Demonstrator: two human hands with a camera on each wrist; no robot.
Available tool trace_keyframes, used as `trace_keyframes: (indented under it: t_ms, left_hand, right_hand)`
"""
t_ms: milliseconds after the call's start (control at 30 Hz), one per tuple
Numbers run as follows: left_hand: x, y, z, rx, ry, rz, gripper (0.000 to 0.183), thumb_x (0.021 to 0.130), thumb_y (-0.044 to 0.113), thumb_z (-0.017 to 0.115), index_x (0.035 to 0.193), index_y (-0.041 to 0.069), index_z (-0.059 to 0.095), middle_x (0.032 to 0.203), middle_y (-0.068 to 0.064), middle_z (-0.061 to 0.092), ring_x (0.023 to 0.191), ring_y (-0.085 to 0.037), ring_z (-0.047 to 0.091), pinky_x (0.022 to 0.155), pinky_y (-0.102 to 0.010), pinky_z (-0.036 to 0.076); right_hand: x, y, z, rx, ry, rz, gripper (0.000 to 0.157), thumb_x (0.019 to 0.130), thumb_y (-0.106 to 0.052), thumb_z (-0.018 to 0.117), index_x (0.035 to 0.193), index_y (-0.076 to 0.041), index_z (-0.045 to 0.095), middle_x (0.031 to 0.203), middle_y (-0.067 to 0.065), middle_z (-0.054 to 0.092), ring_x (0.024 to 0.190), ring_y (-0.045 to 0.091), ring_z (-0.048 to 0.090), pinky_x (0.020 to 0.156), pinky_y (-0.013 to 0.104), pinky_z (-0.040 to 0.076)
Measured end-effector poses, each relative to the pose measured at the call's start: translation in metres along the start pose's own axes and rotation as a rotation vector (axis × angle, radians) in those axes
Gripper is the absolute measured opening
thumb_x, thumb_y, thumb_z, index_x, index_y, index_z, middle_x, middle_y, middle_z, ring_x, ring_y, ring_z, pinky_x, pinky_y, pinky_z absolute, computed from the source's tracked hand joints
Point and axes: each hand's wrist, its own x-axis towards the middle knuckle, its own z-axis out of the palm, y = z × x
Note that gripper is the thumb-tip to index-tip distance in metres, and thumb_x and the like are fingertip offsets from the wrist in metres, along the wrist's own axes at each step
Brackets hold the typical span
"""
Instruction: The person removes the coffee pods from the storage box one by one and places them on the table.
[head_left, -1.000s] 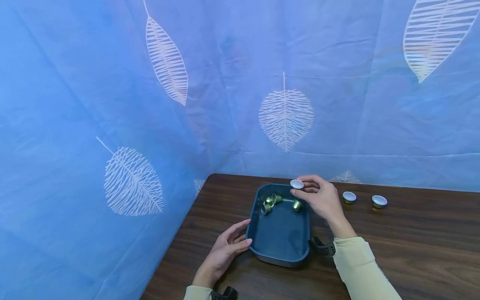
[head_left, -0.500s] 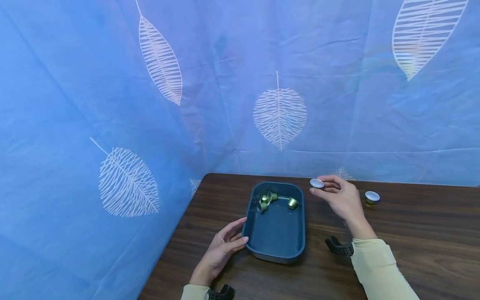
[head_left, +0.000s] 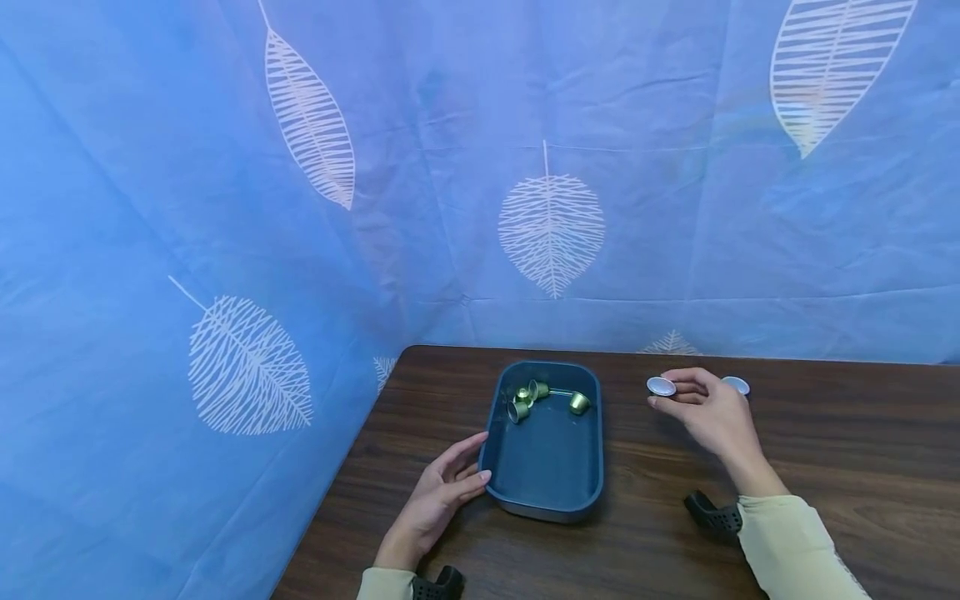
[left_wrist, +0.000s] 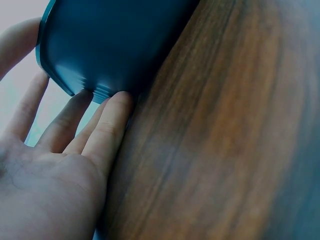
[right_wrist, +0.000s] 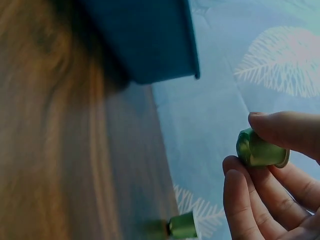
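My left hand (head_left: 435, 500) rests its fairly straight fingers against the left side of a dark blue bin (head_left: 542, 467). In the left wrist view its fingertips (left_wrist: 120, 100) press the bin's wall low down. My right hand (head_left: 712, 417) pinches a green coffee capsule (head_left: 661, 387), white lid up, between thumb and fingers, to the right of the bin. The right wrist view shows that capsule (right_wrist: 262, 151) from the side. A second capsule (head_left: 738, 384) stands on the table, partly hidden behind the right hand. Several green capsules (head_left: 578, 403) lie tipped over at the bin's far end.
The dark wood table (head_left: 847, 467) extends to the right of the bin. A blue cloth (head_left: 450, 208) with white leaf prints hangs behind the table and along its left side. Black straps (head_left: 712, 512) sit at both wrists.
My right hand has moved right from above the bin's far corner, still pinching the capsule, and has now lowered toward the table. The left hand stays at the bin. The head view has panned slightly right.
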Motion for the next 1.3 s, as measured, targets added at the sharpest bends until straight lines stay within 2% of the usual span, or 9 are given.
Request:
trace_keyframes:
  t_ms: [133, 200, 500, 900, 1100, 1300]
  left_hand:
    - [0.001, 0.001, 0.000, 0.003, 0.010, -0.010, 0.055, 0.091, 0.017, 0.068, 0.142, 0.024, 0.049, 0.152, -0.006, 0.038, 0.133, -0.026, 0.045, 0.101, -0.038, 0.047]
    - [0.001, 0.001, 0.001, 0.006, 0.011, -0.007, 0.056, 0.091, 0.018, 0.069, 0.143, 0.023, 0.048, 0.153, -0.006, 0.038, 0.133, -0.026, 0.045, 0.101, -0.038, 0.047]
    - [0.001, 0.001, 0.001, 0.003, 0.022, -0.022, 0.057, 0.090, 0.019, 0.070, 0.142, 0.023, 0.048, 0.153, -0.005, 0.038, 0.133, -0.026, 0.045, 0.102, -0.039, 0.047]
    - [0.001, 0.000, 0.000, 0.009, 0.008, -0.012, 0.060, 0.089, 0.019, 0.070, 0.144, 0.022, 0.046, 0.153, -0.006, 0.037, 0.135, -0.027, 0.044, 0.101, -0.038, 0.047]
    - [0.000, 0.000, -0.001, 0.008, -0.001, -0.005, 0.057, 0.091, 0.019, 0.069, 0.143, 0.022, 0.047, 0.153, -0.007, 0.037, 0.135, -0.027, 0.044, 0.101, -0.038, 0.047]
    - [0.000, 0.001, -0.002, 0.004, 0.005, -0.025, 0.056, 0.091, 0.019, 0.069, 0.142, 0.025, 0.048, 0.153, -0.003, 0.037, 0.136, -0.027, 0.042, 0.103, -0.039, 0.046]
  right_hand:
    - [-0.002, 0.009, -0.002, -0.065, -0.013, -0.003, 0.062, 0.081, -0.052, 0.073, 0.125, -0.012, 0.057, 0.119, 0.014, 0.064, 0.103, 0.027, 0.065, 0.070, 0.029, 0.052]
    - [-0.002, 0.012, -0.002, -0.080, -0.017, -0.001, 0.063, 0.080, -0.052, 0.073, 0.124, -0.010, 0.057, 0.119, 0.015, 0.064, 0.107, 0.032, 0.064, 0.071, 0.030, 0.052]
    - [0.000, 0.024, 0.001, -0.101, -0.060, 0.022, 0.053, 0.080, -0.041, 0.077, 0.117, -0.008, 0.058, 0.109, 0.011, 0.069, 0.100, 0.027, 0.066, 0.069, 0.030, 0.051]
    - [-0.003, 0.032, 0.002, -0.152, -0.150, 0.079, 0.049, 0.081, -0.041, 0.077, 0.113, -0.009, 0.059, 0.108, 0.011, 0.068, 0.095, 0.025, 0.062, 0.071, 0.036, 0.047]
    - [-0.006, 0.034, 0.003, -0.133, -0.143, 0.089, 0.050, 0.081, -0.040, 0.077, 0.114, -0.008, 0.058, 0.110, 0.014, 0.067, 0.095, 0.026, 0.063, 0.073, 0.039, 0.048]
    - [-0.009, 0.037, 0.004, -0.179, -0.129, 0.063, 0.046, 0.080, -0.038, 0.078, 0.112, -0.009, 0.060, 0.109, 0.014, 0.067, 0.095, 0.028, 0.063, 0.073, 0.040, 0.048]
